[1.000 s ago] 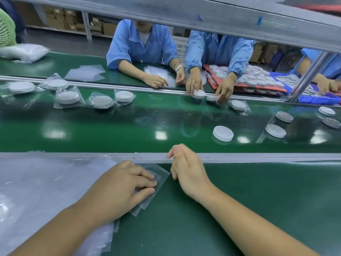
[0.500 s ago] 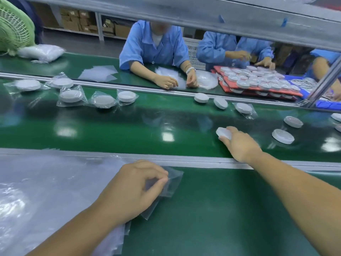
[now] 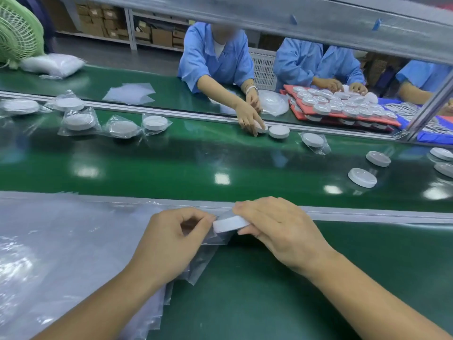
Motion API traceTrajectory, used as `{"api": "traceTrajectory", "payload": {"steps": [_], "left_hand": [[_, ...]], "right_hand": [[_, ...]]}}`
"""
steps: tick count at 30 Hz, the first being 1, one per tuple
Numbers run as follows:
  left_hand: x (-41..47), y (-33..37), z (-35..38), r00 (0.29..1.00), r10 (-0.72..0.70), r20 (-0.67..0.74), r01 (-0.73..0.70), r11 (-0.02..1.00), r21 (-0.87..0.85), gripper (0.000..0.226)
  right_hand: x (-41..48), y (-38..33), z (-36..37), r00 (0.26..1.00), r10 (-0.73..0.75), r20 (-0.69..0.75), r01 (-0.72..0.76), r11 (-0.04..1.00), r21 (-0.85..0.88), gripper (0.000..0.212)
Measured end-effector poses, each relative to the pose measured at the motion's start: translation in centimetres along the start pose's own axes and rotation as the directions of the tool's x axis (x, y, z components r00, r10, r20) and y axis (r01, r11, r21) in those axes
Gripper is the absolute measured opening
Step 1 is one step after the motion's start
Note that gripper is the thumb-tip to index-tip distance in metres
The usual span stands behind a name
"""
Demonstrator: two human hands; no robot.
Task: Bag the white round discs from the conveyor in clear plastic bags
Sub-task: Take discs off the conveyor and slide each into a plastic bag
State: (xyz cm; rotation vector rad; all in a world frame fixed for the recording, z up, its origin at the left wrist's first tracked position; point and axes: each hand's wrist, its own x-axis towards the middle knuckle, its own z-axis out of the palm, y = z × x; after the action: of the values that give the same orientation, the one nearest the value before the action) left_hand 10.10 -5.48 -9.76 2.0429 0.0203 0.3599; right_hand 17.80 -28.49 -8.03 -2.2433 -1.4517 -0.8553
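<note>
My right hand (image 3: 277, 229) grips a white round disc (image 3: 230, 223) by its edge, just over the near rail of the conveyor. My left hand (image 3: 171, 239) pinches the mouth of a clear plastic bag (image 3: 208, 244), and the disc's left edge touches that mouth. Loose white discs (image 3: 362, 177) lie on the green conveyor belt (image 3: 196, 163) at the right. Several bagged discs (image 3: 122, 128) sit on the belt at the far left.
A stack of clear bags (image 3: 61, 253) covers the near table at the left. Across the belt, people in blue coats handle discs, one reaching onto the belt (image 3: 250, 117). A red tray (image 3: 301, 111) holds several discs. A green fan (image 3: 17, 30) stands far left.
My right hand reached onto the belt, took a white disc and brought it back to the bag. My left hand lifted the bag's mouth from flat on the table.
</note>
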Motion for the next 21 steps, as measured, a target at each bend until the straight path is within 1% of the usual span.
{"api": "traceTrajectory", "payload": {"steps": [2, 3, 4, 5, 6, 7, 8, 9, 11, 12, 13, 14, 15, 17, 18, 19, 20, 21], "left_hand": [[0.0, 0.6, -0.3, 0.997, -0.012, 0.072, 0.025, 0.983, -0.181, 0.008], [-0.1, 0.9, -0.5, 0.99, 0.011, 0.14, 0.027, 0.964, -0.266, 0.015], [-0.2, 1.0, -0.5, 0.979, 0.046, 0.201, 0.019, 0.951, -0.31, 0.03], [-0.4, 1.1, -0.4, 0.97, 0.078, 0.231, -0.006, 0.955, -0.298, 0.044], [-0.5, 1.2, -0.1, 0.971, 0.097, 0.221, -0.035, 0.963, -0.268, 0.051], [-0.7, 1.3, 0.3, 0.98, 0.101, 0.174, -0.056, 0.967, -0.249, 0.051], [-0.9, 1.5, 0.7, 0.99, 0.094, 0.102, -0.067, 0.967, -0.247, 0.046], [-0.9, 1.7, 0.9, 0.997, 0.076, 0.025, -0.067, 0.961, -0.27, 0.039], [-0.9, 1.8, 1.1, 0.995, 0.032, -0.096, -0.064, 0.935, -0.35, 0.025], [-0.8, 1.8, 1.0, 0.991, 0.015, -0.134, -0.066, 0.922, -0.381, 0.019], [-0.8, 1.8, 1.0, 0.987, 0.006, -0.159, -0.068, 0.921, -0.385, 0.014], [-0.6, 1.8, 0.9, 0.986, 0.008, -0.167, -0.069, 0.93, -0.36, 0.012], [-0.6, 1.8, 0.9, 0.988, 0.017, -0.152, -0.067, 0.941, -0.332, 0.012], [-0.6, 1.8, 1.0, 0.996, 0.046, -0.074, -0.066, 0.952, -0.298, 0.013], [-0.7, 1.7, 1.0, 0.997, 0.066, -0.047, -0.076, 0.966, -0.247, 0.014], [-0.6, 1.4, 0.9, 0.993, 0.109, -0.053, -0.116, 0.984, -0.138, 0.015], [-0.5, 1.0, 0.7, 0.983, 0.17, -0.063, -0.169, 0.985, 0.02, 0.018], [-0.4, 0.6, 0.5, 0.974, 0.222, -0.053, -0.211, 0.964, 0.16, 0.02]], "right_hand": [[0.0, -0.7, 0.6, 0.988, 0.12, -0.095, -0.11, 0.989, 0.102, 0.029], [0.0, -1.1, 0.9, 0.967, 0.202, -0.153, -0.173, 0.968, 0.183, 0.028], [0.2, -1.7, 1.1, 0.933, 0.3, -0.2, -0.235, 0.927, 0.291, 0.024], [0.5, -2.2, 1.2, 0.887, 0.406, -0.219, -0.29, 0.861, 0.418, 0.018], [0.8, -2.7, 1.2, 0.839, 0.505, -0.205, -0.338, 0.777, 0.532, 0.014], [1.1, -3.2, 1.3, 0.797, 0.582, -0.16, -0.381, 0.691, 0.614, 0.013], [1.3, -3.6, 1.3, 0.773, 0.628, -0.087, -0.425, 0.615, 0.664, 0.014], [1.5, -4.0, 1.3, 0.766, 0.642, 0.007, -0.467, 0.55, 0.692, 0.016], [1.8, -4.5, 1.1, 0.773, 0.601, 0.203, -0.531, 0.438, 0.725, 0.025], [1.8, -4.5, 1.1, 0.774, 0.577, 0.26, -0.546, 0.4, 0.736, 0.026], [1.8, -4.5, 1.1, 0.768, 0.577, 0.279, -0.554, 0.379, 0.741, 0.022], [1.9, -4.3, 1.2, 0.754, 0.59, 0.29, -0.575, 0.379, 0.725, 0.014], [2.0, -4.1, 1.4, 0.746, 0.598, 0.292, -0.6, 0.414, 0.684, 0.017], [2.0, -3.2, 1.9, 0.769, 0.563, 0.303, -0.618, 0.534, 0.577, 0.037], [2.2, -2.5, 2.1, 0.781, 0.552, 0.292, -0.613, 0.59, 0.525, 0.04], [2.6, -1.6, 2.5, 0.782, 0.56, 0.274, -0.617, 0.63, 0.472, 0.043], [3.1, -0.4, 3.0, 0.757, 0.606, 0.243, -0.646, 0.638, 0.42, 0.045], [4.0, 1.1, 3.3, 0.696, 0.688, 0.205, -0.702, 0.593, 0.395, 0.046]]}}
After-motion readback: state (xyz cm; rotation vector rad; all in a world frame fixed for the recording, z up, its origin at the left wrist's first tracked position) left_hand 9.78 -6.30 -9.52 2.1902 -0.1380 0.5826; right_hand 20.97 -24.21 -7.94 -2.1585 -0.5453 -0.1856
